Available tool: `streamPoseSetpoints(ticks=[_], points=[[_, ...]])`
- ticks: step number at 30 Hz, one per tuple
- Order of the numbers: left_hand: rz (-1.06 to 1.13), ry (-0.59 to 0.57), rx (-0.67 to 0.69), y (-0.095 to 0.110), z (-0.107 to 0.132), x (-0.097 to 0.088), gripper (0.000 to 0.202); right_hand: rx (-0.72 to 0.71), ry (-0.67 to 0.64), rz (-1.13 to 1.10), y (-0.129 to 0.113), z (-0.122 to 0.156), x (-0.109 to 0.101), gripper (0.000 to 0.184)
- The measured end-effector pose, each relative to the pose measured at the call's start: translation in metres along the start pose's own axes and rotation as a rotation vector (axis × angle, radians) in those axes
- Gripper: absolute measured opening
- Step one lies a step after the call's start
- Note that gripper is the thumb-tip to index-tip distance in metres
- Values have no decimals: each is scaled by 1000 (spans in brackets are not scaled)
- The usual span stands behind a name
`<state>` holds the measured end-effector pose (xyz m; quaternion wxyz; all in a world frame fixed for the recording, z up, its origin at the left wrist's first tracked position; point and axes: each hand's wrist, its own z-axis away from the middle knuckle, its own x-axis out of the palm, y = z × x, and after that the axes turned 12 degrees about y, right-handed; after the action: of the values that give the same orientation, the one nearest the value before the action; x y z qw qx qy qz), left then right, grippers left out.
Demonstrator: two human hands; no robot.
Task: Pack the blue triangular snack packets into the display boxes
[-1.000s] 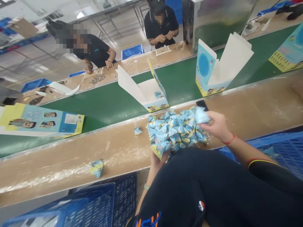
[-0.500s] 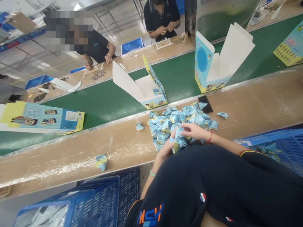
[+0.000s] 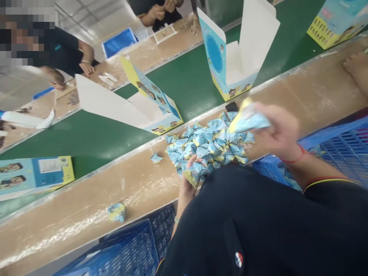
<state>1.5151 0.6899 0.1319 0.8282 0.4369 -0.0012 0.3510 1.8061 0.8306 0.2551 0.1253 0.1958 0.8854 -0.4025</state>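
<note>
A heap of blue and yellow foil packets (image 3: pixel 205 143) lies on the brown bench near my body. My left hand (image 3: pixel 188 178) is at the heap's near edge, its fingers closed round a packet (image 3: pixel 193 173); part of this hand is hidden by my shirt. Raised above the right side of the heap, my right hand (image 3: pixel 277 128) grips another packet (image 3: pixel 250 119), blurred by motion. Beyond the heap, an open display box (image 3: pixel 161 119) with packets inside stands on the green belt. To its right is a second open box (image 3: pixel 232 73), its white flap upright.
A box (image 3: pixel 43 170) lies at the left, and another stands at the far right (image 3: pixel 336 23). Single packets rest on the bench (image 3: pixel 86 214). Blue crates (image 3: pixel 135 245) stand below. Co-workers' hands (image 3: pixel 159 11) are across the belt; another person's hand (image 3: pixel 356 65) is at the right.
My right hand has left my left hand and risen to the right with a packet. My left hand stays low by the heap. The view has shifted, so the boxes appear further left.
</note>
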Motion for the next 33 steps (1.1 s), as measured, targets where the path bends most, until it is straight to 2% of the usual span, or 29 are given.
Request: streamPoseSetpoints(ticks=[2,4,8,13,17,20,23,25,27,29,31,33], points=[[-56,43,6,-1,-2,-4,45,-54,108,22,-3,5,0,36],[-97,52,25,-1,-1,-6,36,-42,136,45,-2,9,3,37],[-66,27,42,3,4,-2,38,44,-10,60,10,15,10,39],[-3,26,38,3,4,10,43,-6,-143,23,38,23,29,40],[-5,-10,78,3,3,22,41,78,-335,110,56,32,52,65],[-37,-5,189,4,0,34,40,175,-472,9,46,42,69,72],[-170,-10,376,4,-2,42,40,269,-721,-324,19,56,86,63],[-303,-40,450,4,-2,42,41,251,-783,-411,4,65,95,52],[-393,-49,467,1,-2,39,44,153,-733,-371,-4,67,99,36],[-374,4,417,-3,-2,34,53,97,-592,-340,-3,61,92,32],[-312,85,362,-6,-3,27,58,142,-341,-309,1,47,78,28],[-300,153,377,-8,-6,20,54,179,-92,-253,6,29,59,28]])
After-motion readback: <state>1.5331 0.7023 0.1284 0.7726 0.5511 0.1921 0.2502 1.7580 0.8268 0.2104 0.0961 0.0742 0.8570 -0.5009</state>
